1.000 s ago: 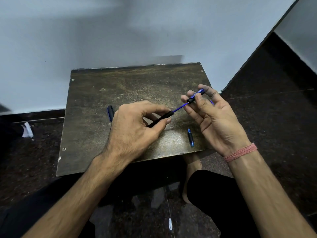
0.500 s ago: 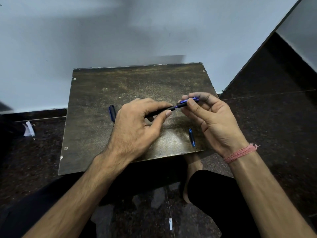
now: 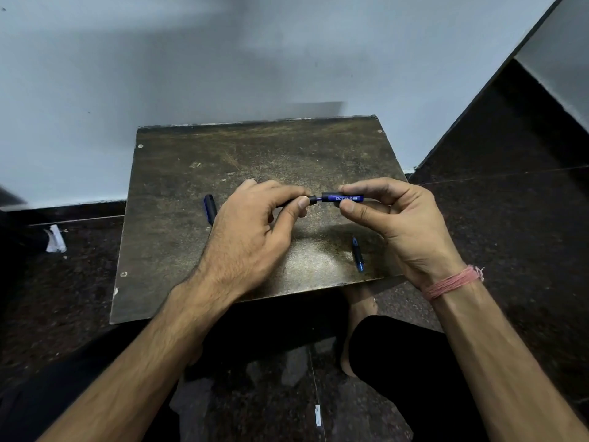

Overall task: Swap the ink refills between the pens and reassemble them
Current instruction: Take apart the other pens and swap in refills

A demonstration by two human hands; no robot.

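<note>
The slim blue plastic pen barrel (image 3: 344,198) between the right hand's fingertips (image 3: 349,206) carries white lettering; the black grip section (image 3: 311,199) beside the left thumb is plain. The worn brown wooden board (image 3: 261,154) beneath the fingers is mottled with pale speckles.

A home corner: low wooden board (image 3: 178,218) on dark stone floor (image 3: 510,234) (bare wall (image 3: 223,59) behind).

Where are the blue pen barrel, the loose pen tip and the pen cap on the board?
blue pen barrel (image 3: 345,198), head view, printed side.
loose pen tip (image 3: 358,255), head view, mid-body.
pen cap (image 3: 209,205), head view, upper half.
</note>
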